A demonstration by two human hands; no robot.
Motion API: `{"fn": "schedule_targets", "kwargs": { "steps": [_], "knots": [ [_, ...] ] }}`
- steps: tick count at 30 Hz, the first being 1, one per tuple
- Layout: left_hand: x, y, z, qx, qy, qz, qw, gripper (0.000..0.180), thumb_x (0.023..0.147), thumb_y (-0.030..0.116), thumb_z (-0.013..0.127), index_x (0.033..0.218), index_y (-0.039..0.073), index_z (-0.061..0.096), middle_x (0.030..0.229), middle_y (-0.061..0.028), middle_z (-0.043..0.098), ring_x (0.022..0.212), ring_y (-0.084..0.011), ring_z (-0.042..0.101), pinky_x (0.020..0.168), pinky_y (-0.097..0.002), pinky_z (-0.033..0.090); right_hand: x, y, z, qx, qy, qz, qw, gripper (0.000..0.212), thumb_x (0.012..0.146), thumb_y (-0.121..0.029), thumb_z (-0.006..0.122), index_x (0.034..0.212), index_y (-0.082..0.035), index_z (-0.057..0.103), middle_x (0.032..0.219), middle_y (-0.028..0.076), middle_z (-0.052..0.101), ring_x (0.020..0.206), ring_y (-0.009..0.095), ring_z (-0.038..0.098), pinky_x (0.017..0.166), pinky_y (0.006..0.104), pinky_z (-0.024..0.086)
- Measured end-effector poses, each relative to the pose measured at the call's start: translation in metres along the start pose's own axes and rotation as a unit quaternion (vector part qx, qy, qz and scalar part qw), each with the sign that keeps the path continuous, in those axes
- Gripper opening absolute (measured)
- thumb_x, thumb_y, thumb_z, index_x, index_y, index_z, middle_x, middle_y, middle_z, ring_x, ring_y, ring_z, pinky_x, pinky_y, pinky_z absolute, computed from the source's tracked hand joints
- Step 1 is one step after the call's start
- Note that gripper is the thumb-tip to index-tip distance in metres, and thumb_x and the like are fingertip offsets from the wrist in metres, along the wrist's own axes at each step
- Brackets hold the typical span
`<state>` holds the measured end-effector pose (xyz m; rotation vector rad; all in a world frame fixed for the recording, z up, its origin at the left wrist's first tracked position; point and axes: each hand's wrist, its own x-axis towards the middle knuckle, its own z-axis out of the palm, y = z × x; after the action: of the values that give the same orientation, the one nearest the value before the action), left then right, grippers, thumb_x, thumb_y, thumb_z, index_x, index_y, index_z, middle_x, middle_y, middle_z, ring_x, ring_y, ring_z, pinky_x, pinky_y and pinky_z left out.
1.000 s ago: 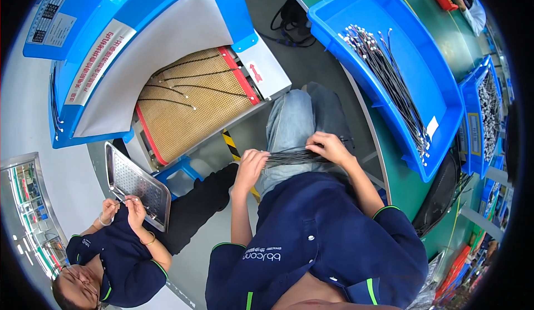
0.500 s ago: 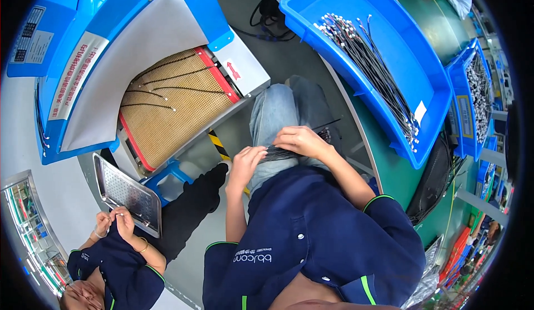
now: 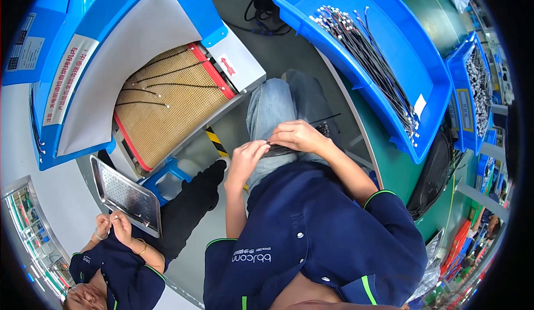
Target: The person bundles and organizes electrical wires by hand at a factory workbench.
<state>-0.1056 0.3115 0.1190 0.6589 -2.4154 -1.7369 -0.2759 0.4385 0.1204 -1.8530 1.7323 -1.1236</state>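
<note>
Over my lap, my left hand (image 3: 246, 161) and my right hand (image 3: 300, 136) meet fingertip to fingertip. Both are closed in a pinch around the end of a thin black cable, whose tip is mostly covered by the fingers. Part of a cable sticks out past my right hand toward the far right. A bundle of black cables (image 3: 279, 152) lies across my thighs just under the hands, and its white-ended connectors (image 3: 322, 127) show beyond my right hand.
At left, a blue machine (image 3: 203, 15) has a mesh conveyor belt (image 3: 161, 109) carrying several black cables. On the green table (image 3: 371, 122), a large blue bin (image 3: 411, 82) holds more cables. Left of me sits a co-worker (image 3: 114, 254) beside a perforated metal tray (image 3: 125, 187).
My hands have drawn closer, so their fingertips now meet on the cable. The whole view has shifted slightly. The cables on the belt keep nearly the same places.
</note>
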Motion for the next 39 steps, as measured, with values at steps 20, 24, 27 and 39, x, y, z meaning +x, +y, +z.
{"fn": "schedule_targets", "kwargs": {
  "steps": [20,24,27,39],
  "knots": [
    [0.003,-0.002,0.01,0.122,0.156,0.206,0.958,0.014,0.072,-0.002,0.07,0.084,0.001,0.064,0.081,-0.0094,0.065,0.075,-0.0257,0.063,0.069,-0.0341,0.051,-0.01,0.0,0.0,0.148,0.037,0.127,0.98,0.011,0.081,-0.008,0.068,0.089,-0.001,0.068,0.085,0.011,0.064,0.074,0.027,0.064,0.066,0.0329,0.052],
    [0.003,-0.002,0.008,0.145,0.15,0.212,0.955,0.015,0.071,-0.002,0.071,0.084,0.001,0.064,0.08,-0.0092,0.065,0.075,-0.0253,0.064,0.068,-0.0339,0.051,-0.011,0.003,-0.001,0.148,0.019,0.127,0.981,0.013,0.08,-0.006,0.067,0.093,-0.002,0.068,0.085,0.011,0.064,0.077,0.028,0.064,0.068,0.0339,0.051],
    [-0.001,-0.009,-0.003,0.165,0.146,0.193,0.956,0.015,0.07,-0.002,0.071,0.083,0.002,0.064,0.079,-0.0088,0.065,0.075,-0.0253,0.064,0.067,-0.0343,0.051,-0.016,0.011,-0.009,0.118,0.006,0.134,0.984,0.015,0.08,-0.007,0.066,0.095,-0.004,0.068,0.087,0.01,0.064,0.079,0.028,0.064,0.07,0.0343,0.051],
    [-0.036,-0.056,-0.045,0.187,0.255,0.051,0.947,0.011,0.073,-0.003,0.069,0.082,0.001,0.064,0.078,-0.0081,0.064,0.071,-0.0195,0.061,0.067,-0.0285,0.048,-0.061,0.043,-0.06,0.037,0.045,0.209,0.976,0.015,0.078,-0.011,0.07,0.091,-0.005,0.066,0.081,0.009,0.065,0.079,0.025,0.063,0.069,0.0329,0.049]
  ]
}}
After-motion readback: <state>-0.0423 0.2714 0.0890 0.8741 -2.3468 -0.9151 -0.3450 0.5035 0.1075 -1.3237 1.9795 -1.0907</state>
